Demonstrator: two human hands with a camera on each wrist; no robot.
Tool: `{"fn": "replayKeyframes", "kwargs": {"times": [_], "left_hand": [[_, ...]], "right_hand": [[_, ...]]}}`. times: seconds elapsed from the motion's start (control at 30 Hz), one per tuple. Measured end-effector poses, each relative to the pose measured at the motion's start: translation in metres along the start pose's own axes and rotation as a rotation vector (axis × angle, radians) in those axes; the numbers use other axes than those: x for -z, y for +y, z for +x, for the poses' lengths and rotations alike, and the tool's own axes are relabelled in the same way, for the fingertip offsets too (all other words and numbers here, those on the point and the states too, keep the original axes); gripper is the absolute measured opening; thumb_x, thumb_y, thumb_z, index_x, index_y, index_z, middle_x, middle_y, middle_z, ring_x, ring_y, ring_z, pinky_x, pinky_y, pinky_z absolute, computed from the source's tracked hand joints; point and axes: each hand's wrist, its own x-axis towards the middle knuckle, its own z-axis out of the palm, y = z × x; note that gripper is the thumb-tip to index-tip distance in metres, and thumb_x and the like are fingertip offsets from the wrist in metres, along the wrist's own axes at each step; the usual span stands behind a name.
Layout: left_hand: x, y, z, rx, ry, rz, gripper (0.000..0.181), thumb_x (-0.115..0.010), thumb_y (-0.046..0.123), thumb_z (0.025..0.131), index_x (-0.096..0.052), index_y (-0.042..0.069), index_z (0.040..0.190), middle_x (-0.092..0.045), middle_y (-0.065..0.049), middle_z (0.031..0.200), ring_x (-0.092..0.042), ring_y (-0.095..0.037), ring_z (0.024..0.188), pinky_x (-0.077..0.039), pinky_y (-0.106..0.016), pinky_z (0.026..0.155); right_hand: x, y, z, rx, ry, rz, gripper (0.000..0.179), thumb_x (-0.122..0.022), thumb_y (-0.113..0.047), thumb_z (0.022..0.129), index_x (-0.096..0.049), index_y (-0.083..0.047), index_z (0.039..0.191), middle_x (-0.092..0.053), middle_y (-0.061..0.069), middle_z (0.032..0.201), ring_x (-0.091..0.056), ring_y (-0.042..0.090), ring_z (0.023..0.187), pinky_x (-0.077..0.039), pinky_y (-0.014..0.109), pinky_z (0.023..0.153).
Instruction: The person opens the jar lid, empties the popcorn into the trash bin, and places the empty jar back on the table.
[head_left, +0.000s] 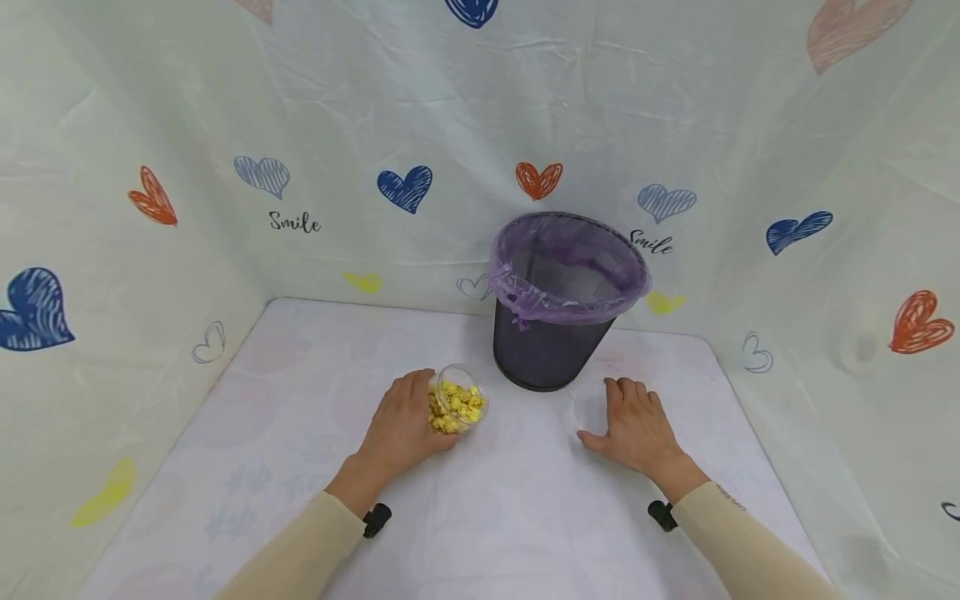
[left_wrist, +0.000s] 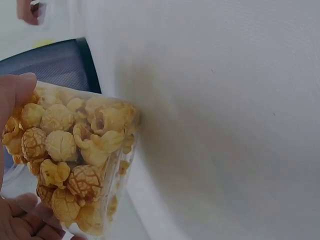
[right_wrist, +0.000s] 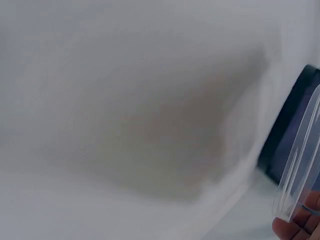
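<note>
My left hand (head_left: pixel 401 421) grips a clear plastic cup (head_left: pixel 459 372) by its sides, thumb nearer me and fingers on the far side. Yellow, caramel-coated popcorn (head_left: pixel 457 407) fills much of it; in the left wrist view the popcorn (left_wrist: pixel 62 145) shows through the wall. To the right, my right hand (head_left: pixel 637 427) holds a second see-through plastic piece, which looks like a cup (head_left: pixel 576 408), between thumb and fingers. Its ridged edge (right_wrist: pixel 295 170) shows in the right wrist view, with no popcorn visible in it. Both hands are low over the table.
A dark waste bin (head_left: pixel 536 354) stands behind and between the hands, lined with a purple bag (head_left: pixel 570 312) folded over its rim. White cloth with printed hearts (head_left: pixel 405 189) hangs at the back and sides. A pale cloth covers the table (head_left: pixel 495 517).
</note>
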Motion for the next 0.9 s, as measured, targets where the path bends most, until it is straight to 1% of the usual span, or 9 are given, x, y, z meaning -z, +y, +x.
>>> {"fn": "replayKeyframes", "kwargs": {"times": [0.13,0.27,0.37,0.53,0.67,0.9], "left_hand": [[0.001,-0.004,-0.002,-0.004,0.032,-0.002,0.106,-0.099,0.046,0.067,-0.046,-0.006,0.143,-0.057,-0.026,0.136,-0.056,-0.043,0.128,-0.047,-0.057,0.111],[0.003,-0.006,-0.003,0.011,0.031,-0.008,0.107,-0.099,0.045,0.067,-0.046,-0.007,0.143,-0.057,-0.027,0.136,-0.056,-0.045,0.128,-0.046,-0.059,0.112],[0.004,-0.008,-0.003,0.017,0.029,-0.011,0.107,-0.099,0.045,0.067,-0.046,-0.007,0.143,-0.057,-0.028,0.137,-0.056,-0.045,0.128,-0.045,-0.060,0.112],[0.005,-0.009,-0.003,0.002,0.040,-0.008,0.107,-0.100,0.044,0.067,-0.046,-0.008,0.143,-0.057,-0.028,0.136,-0.056,-0.046,0.127,-0.046,-0.060,0.112],[0.005,-0.009,-0.003,0.004,0.036,-0.006,0.107,-0.100,0.045,0.067,-0.046,-0.008,0.143,-0.057,-0.028,0.135,-0.056,-0.045,0.127,-0.046,-0.060,0.112],[0.007,-0.009,-0.003,0.028,0.010,-0.008,0.108,-0.099,0.046,0.068,-0.046,-0.007,0.144,-0.057,-0.027,0.138,-0.056,-0.045,0.128,-0.045,-0.060,0.113]], "right_hand": [[-0.005,0.016,-0.006,-0.075,-0.079,-0.003,0.094,-0.080,-0.060,0.077,-0.052,0.012,0.132,-0.058,0.029,0.119,-0.056,0.046,0.106,-0.044,0.052,0.082],[-0.010,0.029,-0.011,-0.114,-0.134,-0.015,0.093,-0.076,-0.061,0.081,-0.053,0.011,0.134,-0.057,0.030,0.125,-0.056,0.047,0.110,-0.044,0.055,0.084],[-0.015,0.036,-0.014,-0.116,-0.143,-0.019,0.091,-0.075,-0.061,0.082,-0.054,0.011,0.133,-0.058,0.030,0.123,-0.057,0.047,0.108,-0.044,0.055,0.083],[-0.022,0.043,-0.020,-0.102,-0.147,-0.022,0.089,-0.074,-0.063,0.084,-0.055,0.009,0.133,-0.060,0.028,0.120,-0.057,0.045,0.105,-0.043,0.053,0.080],[-0.026,0.047,-0.021,-0.094,-0.175,-0.025,0.089,-0.071,-0.065,0.085,-0.054,0.008,0.134,-0.060,0.027,0.121,-0.057,0.045,0.107,-0.043,0.054,0.080],[-0.029,0.050,-0.022,-0.089,-0.230,-0.029,0.092,-0.067,-0.068,0.088,-0.052,0.006,0.141,-0.059,0.025,0.126,-0.055,0.044,0.113,-0.044,0.056,0.084]]}}
